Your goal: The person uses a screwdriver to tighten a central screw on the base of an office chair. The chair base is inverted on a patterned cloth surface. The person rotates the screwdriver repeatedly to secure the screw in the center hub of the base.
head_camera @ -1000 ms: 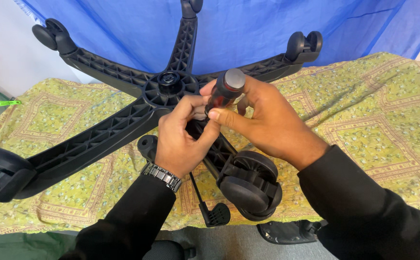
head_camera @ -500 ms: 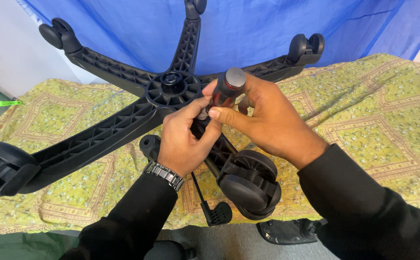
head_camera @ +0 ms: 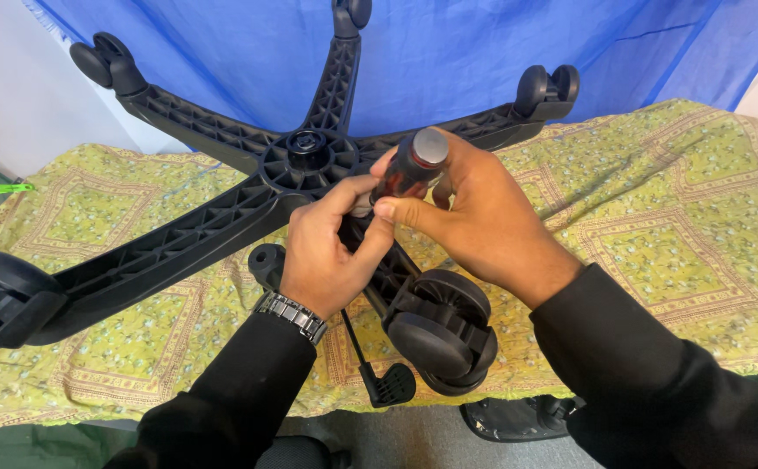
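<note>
A black five-arm chair base (head_camera: 179,252) lies upside down on a yellow patterned cloth (head_camera: 657,234), its castor wheels pointing up. My right hand (head_camera: 474,217) grips a screwdriver (head_camera: 409,169) with a dark red and black handle, held upright just right of the central hub (head_camera: 307,161). My left hand (head_camera: 331,252) pinches the screwdriver's lower end against the near arm; the tip is hidden under my fingers. A twin castor (head_camera: 440,330) sits on the arm end closest to me.
Other castors stand at the far left (head_camera: 101,61), far right (head_camera: 546,87), top (head_camera: 353,13) and near left (head_camera: 1,300). A black lever (head_camera: 379,373) lies under the near arm. Blue sheet (head_camera: 483,52) hangs behind. A green clip (head_camera: 5,188) lies at left.
The view has shifted slightly; both hands stay on the screwdriver at the same spot by the hub.
</note>
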